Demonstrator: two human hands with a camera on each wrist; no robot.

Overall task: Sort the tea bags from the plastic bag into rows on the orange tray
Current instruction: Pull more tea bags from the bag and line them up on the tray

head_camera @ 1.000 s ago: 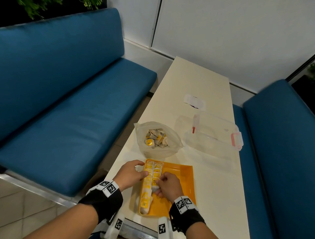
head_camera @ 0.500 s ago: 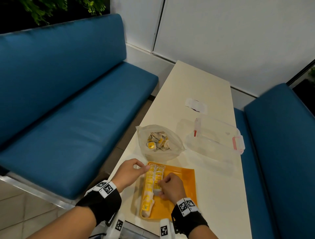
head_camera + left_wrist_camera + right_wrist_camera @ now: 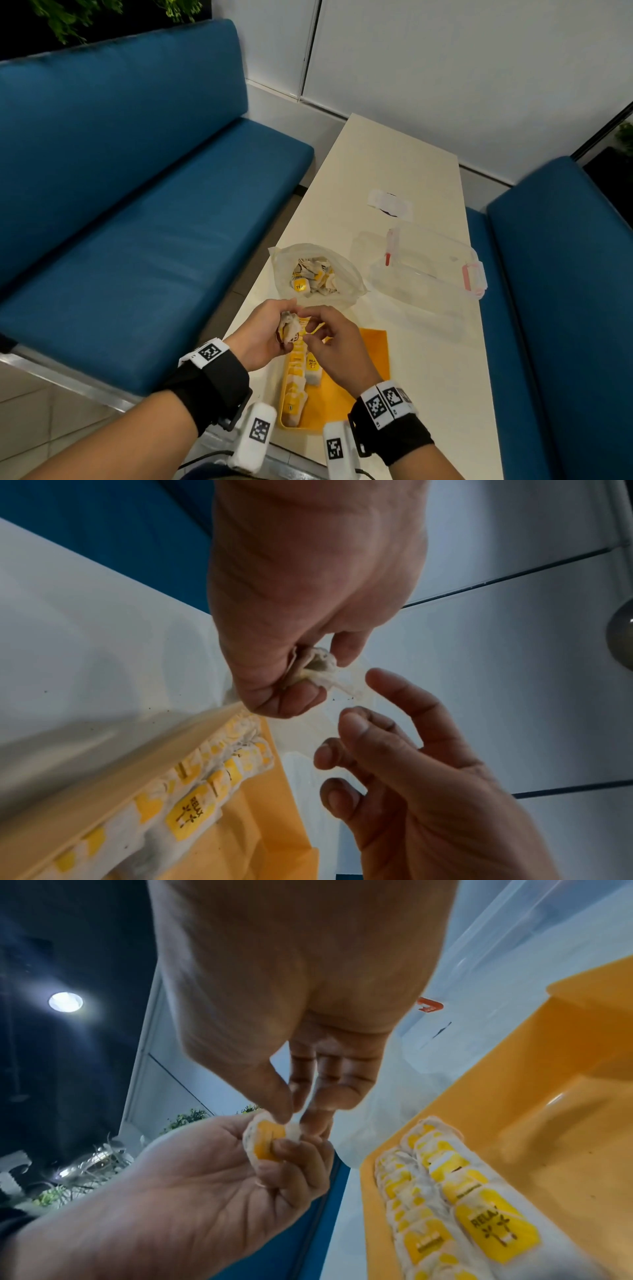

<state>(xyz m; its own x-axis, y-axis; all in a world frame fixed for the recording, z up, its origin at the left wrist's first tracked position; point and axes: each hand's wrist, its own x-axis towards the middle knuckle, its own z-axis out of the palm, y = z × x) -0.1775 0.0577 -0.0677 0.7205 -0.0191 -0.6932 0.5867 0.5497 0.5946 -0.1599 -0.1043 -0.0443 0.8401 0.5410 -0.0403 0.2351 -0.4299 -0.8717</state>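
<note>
The orange tray (image 3: 375, 356) lies at the near end of the table, with tea bags (image 3: 297, 380) lined in two rows along its left side. The same rows (image 3: 445, 1204) appear in the right wrist view. My left hand (image 3: 274, 325) is raised over the tray's far left corner and grips a small bunch of tea bags (image 3: 290, 327). A yellow tag shows on that bunch (image 3: 267, 1139). My right hand (image 3: 310, 330) meets it, thumb and forefinger (image 3: 279, 1112) pinching a white edge of the bunch. The clear plastic bag (image 3: 317, 274), just beyond the tray, holds several more tea bags.
An open clear container (image 3: 428, 263) with pink clasps sits right of the bag. A small white paper (image 3: 390, 204) lies farther up the table (image 3: 394, 154). Blue benches (image 3: 137, 222) flank both sides. The tray's right half is bare orange.
Both hands have lifted off the rows in the tray. The left hand now holds a bunch of tea bags above the tray's far corner, and the right hand has come to pinch it.
</note>
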